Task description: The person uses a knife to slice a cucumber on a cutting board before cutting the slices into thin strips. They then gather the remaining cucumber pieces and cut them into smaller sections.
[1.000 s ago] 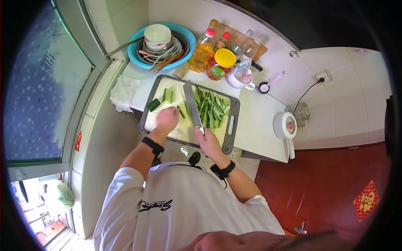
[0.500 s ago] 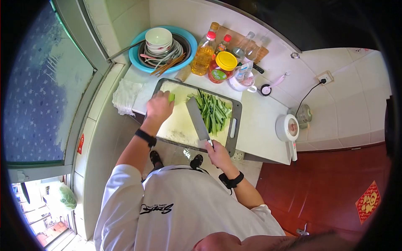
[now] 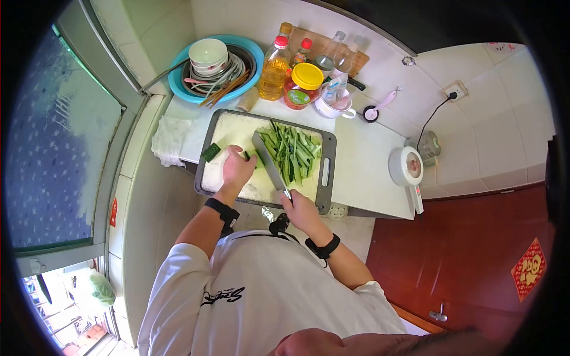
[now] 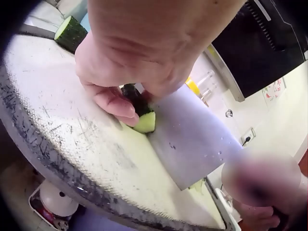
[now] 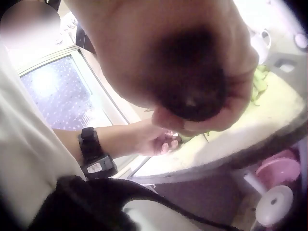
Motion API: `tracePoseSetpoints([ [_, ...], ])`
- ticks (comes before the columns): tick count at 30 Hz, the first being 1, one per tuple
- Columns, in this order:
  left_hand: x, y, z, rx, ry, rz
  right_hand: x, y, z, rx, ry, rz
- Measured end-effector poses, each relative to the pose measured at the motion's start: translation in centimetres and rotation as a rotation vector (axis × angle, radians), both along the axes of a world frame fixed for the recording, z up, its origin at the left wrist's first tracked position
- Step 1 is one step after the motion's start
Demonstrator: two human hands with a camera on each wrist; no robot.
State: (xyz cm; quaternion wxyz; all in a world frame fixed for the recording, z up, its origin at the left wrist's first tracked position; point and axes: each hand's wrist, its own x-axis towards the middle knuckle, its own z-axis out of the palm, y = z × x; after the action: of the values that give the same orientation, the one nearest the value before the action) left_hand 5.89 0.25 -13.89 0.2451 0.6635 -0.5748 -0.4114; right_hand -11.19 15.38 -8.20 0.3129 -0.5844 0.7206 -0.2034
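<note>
My left hand (image 3: 238,167) holds a cucumber piece (image 4: 146,122) down on the cutting board (image 3: 222,127), its fingers curled over the dark green skin. Right beside that piece stands the broad blade of a kitchen knife (image 3: 271,161), its flat side facing the fingers in the left wrist view. My right hand (image 3: 301,210) grips the knife's handle near the board's front edge. A pile of cucumber strips (image 3: 294,151) lies to the right of the blade. Toward the board's left edge sits another cucumber chunk (image 3: 211,152), skin side showing.
Behind the board stand a blue basin (image 3: 178,83) of bowls and chopsticks, an oil bottle (image 3: 274,74), a yellow-lidded jar (image 3: 303,89) and a white mug (image 3: 332,108). A white cloth (image 3: 169,139) hangs over the counter's left edge. At right is a white handled pot (image 3: 405,166).
The left hand went to the board's upper left, took a lighter cucumber piece there, and came back beside the blade. The knife swung slightly right, then back left toward that hand.
</note>
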Motion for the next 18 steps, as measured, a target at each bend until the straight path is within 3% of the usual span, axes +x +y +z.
tracePoseSetpoints([
  [11,-0.9,1.0,0.3,-0.136,-0.112,0.047,0.5,1.3,3.3,0.036,0.136,0.104],
  [18,-0.8,1.2,-0.5,-0.204,-0.068,0.064,1.3,-2.8,0.1,0.005,0.11,0.1],
])
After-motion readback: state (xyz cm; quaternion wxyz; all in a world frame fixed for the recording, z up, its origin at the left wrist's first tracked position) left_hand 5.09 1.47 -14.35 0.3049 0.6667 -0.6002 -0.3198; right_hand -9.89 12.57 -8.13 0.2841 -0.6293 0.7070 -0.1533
